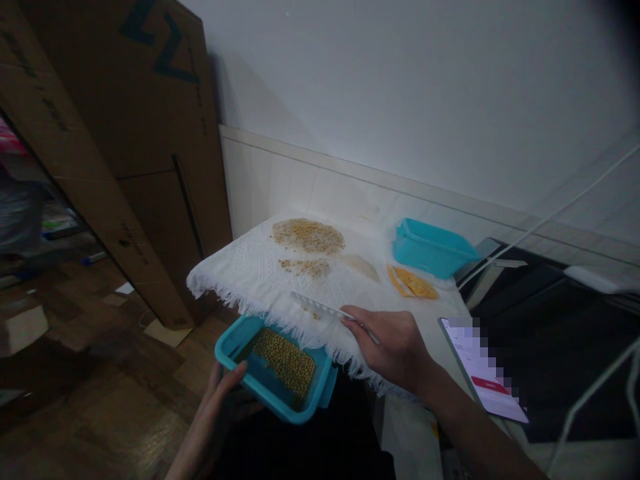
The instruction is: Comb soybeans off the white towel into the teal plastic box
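Note:
My left hand (227, 393) grips the near-left rim of a blue plastic basket (280, 408), thumb over the edge. Round yellow soybeans (285, 363) lie inside it. The basket is tilted just below the fringed edge of a white cloth (250, 267). In my right hand (393, 340), pinched between thumb and fingers, is a thin white strip (325, 306) with a row of small marks along it. The strip reaches over the cloth near its front edge, beside a few loose beans (313, 313). Behind it are a small scatter of beans (304, 267) and a larger mixed pile (320, 238).
A pale grain heap (360, 265), a second blue basket (430, 247) and an orange-yellow packet (413, 283) sit on the cloth. A lit phone or tablet (480, 367) lies at right. Tall cardboard boxes (150, 127) stand at left; a wall (400, 100) closes the back.

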Motion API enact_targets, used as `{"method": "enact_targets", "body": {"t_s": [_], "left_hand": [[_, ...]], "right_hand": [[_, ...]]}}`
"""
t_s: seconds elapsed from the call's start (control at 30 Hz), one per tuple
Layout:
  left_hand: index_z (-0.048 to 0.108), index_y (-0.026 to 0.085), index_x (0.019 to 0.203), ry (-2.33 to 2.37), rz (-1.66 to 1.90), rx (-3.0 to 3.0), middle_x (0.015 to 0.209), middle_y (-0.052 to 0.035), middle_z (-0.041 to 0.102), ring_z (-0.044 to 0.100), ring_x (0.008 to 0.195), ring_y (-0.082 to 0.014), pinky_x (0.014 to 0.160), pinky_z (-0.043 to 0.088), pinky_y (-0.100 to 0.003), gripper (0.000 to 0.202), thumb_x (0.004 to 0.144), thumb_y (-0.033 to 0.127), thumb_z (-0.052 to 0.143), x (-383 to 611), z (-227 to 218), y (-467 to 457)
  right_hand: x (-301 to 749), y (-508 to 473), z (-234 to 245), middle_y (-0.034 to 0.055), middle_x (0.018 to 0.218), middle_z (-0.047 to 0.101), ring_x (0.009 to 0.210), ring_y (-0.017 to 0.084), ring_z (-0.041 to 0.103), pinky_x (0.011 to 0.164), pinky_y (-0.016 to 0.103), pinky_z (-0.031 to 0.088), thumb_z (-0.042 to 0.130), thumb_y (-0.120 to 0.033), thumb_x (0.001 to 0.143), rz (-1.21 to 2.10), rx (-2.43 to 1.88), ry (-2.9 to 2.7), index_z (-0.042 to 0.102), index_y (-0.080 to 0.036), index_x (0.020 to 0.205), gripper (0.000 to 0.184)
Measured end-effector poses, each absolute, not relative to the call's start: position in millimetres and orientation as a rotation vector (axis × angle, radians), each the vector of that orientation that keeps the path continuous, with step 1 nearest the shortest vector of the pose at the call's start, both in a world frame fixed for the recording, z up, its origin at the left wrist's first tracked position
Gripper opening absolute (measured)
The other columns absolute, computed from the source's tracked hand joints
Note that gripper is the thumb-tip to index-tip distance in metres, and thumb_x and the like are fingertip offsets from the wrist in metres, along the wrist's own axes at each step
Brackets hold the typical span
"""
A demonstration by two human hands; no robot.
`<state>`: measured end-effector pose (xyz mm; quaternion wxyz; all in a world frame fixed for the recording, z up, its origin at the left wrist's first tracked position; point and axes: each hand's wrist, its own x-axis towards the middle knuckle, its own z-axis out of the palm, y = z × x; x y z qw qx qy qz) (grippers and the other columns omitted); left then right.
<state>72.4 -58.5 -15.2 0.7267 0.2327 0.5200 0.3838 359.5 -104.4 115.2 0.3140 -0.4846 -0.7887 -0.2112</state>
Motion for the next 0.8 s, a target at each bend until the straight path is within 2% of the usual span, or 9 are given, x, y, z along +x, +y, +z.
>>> {"method": "enact_targets", "body": {"t_s": [0.27, 0.37, 0.6, 0.8], "left_hand": [[0.040, 0.038, 0.153, 1.144, 0.863, 0.531, 0.125, -0.0142, 0.074, 0.079, 0.097, -0.0342, 0.085, 0.065, -0.054, 0.087, 0.078, 0.046, 0.083, 71, -6, -60], [0.040, 0.038, 0.154, 1.154, 0.871, 0.533, 0.125, -0.0149, 0.074, 0.080, 0.095, -0.0335, 0.085, 0.065, -0.054, 0.085, 0.080, 0.043, 0.081, 66, -6, -58], [0.038, 0.037, 0.156, 1.176, 0.869, 0.547, 0.122, -0.0155, 0.077, 0.081, 0.083, -0.0313, 0.082, 0.066, -0.054, 0.088, 0.080, 0.041, 0.083, 57, -5, -52], [0.047, 0.038, 0.148, 1.176, 0.903, 0.580, 0.134, -0.0143, 0.072, 0.080, 0.085, -0.0308, 0.081, 0.067, -0.052, 0.085, 0.074, 0.047, 0.087, 55, -9, -52]], "right_hand": [[335, -125, 115, 0.0012, 0.079, 0.081, 0.060, 0.013, 0.075, 0.056, 0.023, 0.058, 0.055, -0.016, 0.102, -0.405, -1.158, -2.122, 0.072, -0.016, 0.111, 0.019], [335, -122, 115, 0.0004, 0.076, 0.081, 0.058, 0.012, 0.074, 0.056, 0.022, 0.057, 0.057, -0.019, 0.102, -0.381, -1.160, -2.056, 0.073, -0.018, 0.108, 0.017], [375, -68, 113, 0.0042, 0.084, 0.083, 0.062, 0.017, 0.076, 0.060, 0.025, 0.058, 0.061, -0.033, 0.099, -0.527, -1.422, -1.765, 0.080, -0.022, 0.099, 0.021], [394, -19, 110, 0.0051, 0.085, 0.083, 0.068, 0.022, 0.077, 0.064, 0.029, 0.058, 0.064, -0.030, 0.093, -0.500, -1.637, -1.710, 0.081, -0.023, 0.105, 0.022]]}}
